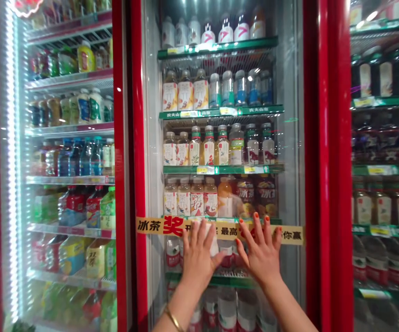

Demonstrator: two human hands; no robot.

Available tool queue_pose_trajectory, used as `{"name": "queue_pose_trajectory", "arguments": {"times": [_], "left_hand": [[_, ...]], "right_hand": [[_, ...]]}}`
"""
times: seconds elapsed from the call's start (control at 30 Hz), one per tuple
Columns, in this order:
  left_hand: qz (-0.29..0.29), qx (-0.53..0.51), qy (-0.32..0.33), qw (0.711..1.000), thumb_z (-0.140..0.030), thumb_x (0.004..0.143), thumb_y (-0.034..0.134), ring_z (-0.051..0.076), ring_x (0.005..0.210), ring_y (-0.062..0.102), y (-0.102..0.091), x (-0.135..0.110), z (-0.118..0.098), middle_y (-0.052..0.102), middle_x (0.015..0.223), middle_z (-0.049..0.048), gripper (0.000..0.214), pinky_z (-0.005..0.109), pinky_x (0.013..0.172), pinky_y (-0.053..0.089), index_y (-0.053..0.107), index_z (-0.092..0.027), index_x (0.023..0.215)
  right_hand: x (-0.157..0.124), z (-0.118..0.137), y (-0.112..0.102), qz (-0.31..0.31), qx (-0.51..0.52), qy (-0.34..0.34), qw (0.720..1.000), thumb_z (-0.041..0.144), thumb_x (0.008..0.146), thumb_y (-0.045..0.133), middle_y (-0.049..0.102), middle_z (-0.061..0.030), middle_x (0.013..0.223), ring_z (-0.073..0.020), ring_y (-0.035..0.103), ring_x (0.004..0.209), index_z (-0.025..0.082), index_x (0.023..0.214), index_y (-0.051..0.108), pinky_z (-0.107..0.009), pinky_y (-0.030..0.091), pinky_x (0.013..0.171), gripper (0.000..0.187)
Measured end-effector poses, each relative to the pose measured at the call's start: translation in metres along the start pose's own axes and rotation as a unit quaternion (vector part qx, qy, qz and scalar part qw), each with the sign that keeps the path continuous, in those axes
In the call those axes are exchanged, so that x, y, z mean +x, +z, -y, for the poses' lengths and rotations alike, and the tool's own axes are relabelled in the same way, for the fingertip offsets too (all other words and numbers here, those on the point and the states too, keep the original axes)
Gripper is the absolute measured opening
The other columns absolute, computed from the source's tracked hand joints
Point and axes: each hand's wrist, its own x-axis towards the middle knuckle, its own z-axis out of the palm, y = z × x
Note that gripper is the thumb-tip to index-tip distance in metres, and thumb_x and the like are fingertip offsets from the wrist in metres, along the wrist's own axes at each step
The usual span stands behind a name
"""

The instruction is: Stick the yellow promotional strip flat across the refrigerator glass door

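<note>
My left hand (198, 254) and my right hand (261, 251) are both pressed flat on the glass door (289, 152) of the middle fridge, fingers spread, palms on a yellow paper strip (151, 225) with red and black print that runs across the glass. The left hand has a thin gold bangle at the wrist; the right hand's nails are orange-red. Neither hand holds anything. Behind the glass stand rows of bottled drinks (199, 147) on green-edged shelves (220, 169).
Red fridge frames (327, 161) stand left and right of the door. A lit fridge (71, 161) full of bottles is at the left, a darker one (386, 161) at the right.
</note>
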Motion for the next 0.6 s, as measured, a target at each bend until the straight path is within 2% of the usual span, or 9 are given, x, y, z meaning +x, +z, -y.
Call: {"name": "queue_pose_trajectory", "arguments": {"times": [0.07,0.13,0.2,0.27,0.33,0.4,0.5,0.57,0.6], "left_hand": [[0.03,0.004,0.048,0.998,-0.074,0.099,0.051,0.032,0.17,0.02,0.001,-0.03,0.005,0.04,0.176,0.0085,0.083,0.065,0.138,0.0,0.03,-0.038,0.171],[0.033,0.004,-0.057,0.998,-0.067,0.105,0.043,0.034,0.171,0.015,-0.007,-0.041,0.028,0.033,0.179,0.012,0.079,0.07,0.136,0.0,0.022,-0.034,0.173],[-0.001,-0.008,-0.217,0.976,-0.057,0.109,0.033,0.038,0.172,0.005,-0.019,-0.023,0.055,0.016,0.183,0.0173,0.076,0.077,0.133,0.004,0.01,-0.026,0.175],[-0.044,-0.026,-0.292,0.955,-0.054,0.11,0.03,0.041,0.171,-0.001,-0.028,0.012,0.064,0.005,0.183,0.0197,0.077,0.08,0.131,0.007,0.005,-0.022,0.175],[-0.07,-0.021,-0.259,0.963,-0.06,0.109,0.033,0.041,0.171,-0.004,-0.028,0.04,0.049,0.004,0.183,0.0215,0.083,0.077,0.133,0.009,0.005,-0.018,0.175],[-0.062,-0.004,-0.152,0.986,-0.067,0.106,0.036,0.037,0.172,-0.003,-0.021,0.041,0.018,0.011,0.184,0.0184,0.088,0.07,0.136,0.007,0.01,-0.019,0.175],[-0.039,0.028,0.029,0.998,-0.072,0.102,0.043,0.03,0.173,0.002,-0.005,-0.001,-0.018,0.026,0.182,0.01,0.087,0.059,0.14,0.0,0.021,-0.029,0.174],[-0.03,0.039,0.051,0.997,-0.069,0.104,0.046,0.029,0.173,0.003,0.0,-0.031,-0.014,0.031,0.18,0.008,0.083,0.06,0.14,-0.002,0.021,-0.033,0.174],[-0.027,0.038,0.021,0.999,-0.065,0.105,0.046,0.03,0.173,0.003,0.0,-0.039,-0.004,0.029,0.181,0.0091,0.081,0.063,0.139,-0.001,0.018,-0.032,0.174]], "right_hand": [[0.0,0.0,0.0,-0.006,0.005,0.003,1.0,0.05,0.096,0.069,0.019,-0.0066,0.183,-0.0386,0.019,0.169,0.039,0.172,0.029,-0.069,0.008,0.135,0.087],[0.0,0.0,0.0,-0.005,0.009,0.003,1.0,0.052,0.097,0.068,0.018,-0.0057,0.183,-0.0368,0.016,0.17,0.039,0.172,0.029,-0.067,0.006,0.136,0.085],[0.0,0.001,0.001,-0.005,0.01,0.003,1.0,0.052,0.099,0.066,0.017,-0.0047,0.184,-0.0355,0.014,0.171,0.039,0.172,0.029,-0.066,0.005,0.137,0.083],[0.001,0.002,0.0,-0.008,0.007,0.006,1.0,0.052,0.099,0.065,0.016,-0.0044,0.184,-0.0351,0.013,0.171,0.039,0.172,0.029,-0.065,0.005,0.137,0.082],[0.001,0.002,0.0,-0.01,0.003,0.007,1.0,0.052,0.099,0.066,0.016,-0.0049,0.184,-0.035,0.013,0.171,0.039,0.172,0.028,-0.065,0.005,0.137,0.083],[0.001,0.001,-0.001,-0.002,-0.003,0.004,1.0,0.053,0.098,0.067,0.017,-0.0059,0.184,-0.0358,0.013,0.171,0.038,0.173,0.027,-0.067,0.006,0.137,0.086],[0.0,0.0,-0.002,0.009,-0.014,-0.004,1.0,0.053,0.097,0.068,0.017,-0.0072,0.183,-0.0381,0.015,0.17,0.038,0.173,0.025,-0.07,0.009,0.135,0.089],[-0.001,-0.001,-0.002,0.011,-0.02,-0.004,1.0,0.053,0.097,0.068,0.016,-0.0073,0.184,-0.0386,0.016,0.17,0.038,0.173,0.024,-0.071,0.011,0.135,0.09],[-0.001,-0.001,-0.002,0.009,-0.021,-0.003,1.0,0.053,0.097,0.068,0.016,-0.0073,0.184,-0.0386,0.015,0.17,0.038,0.173,0.024,-0.071,0.011,0.135,0.089]]}}
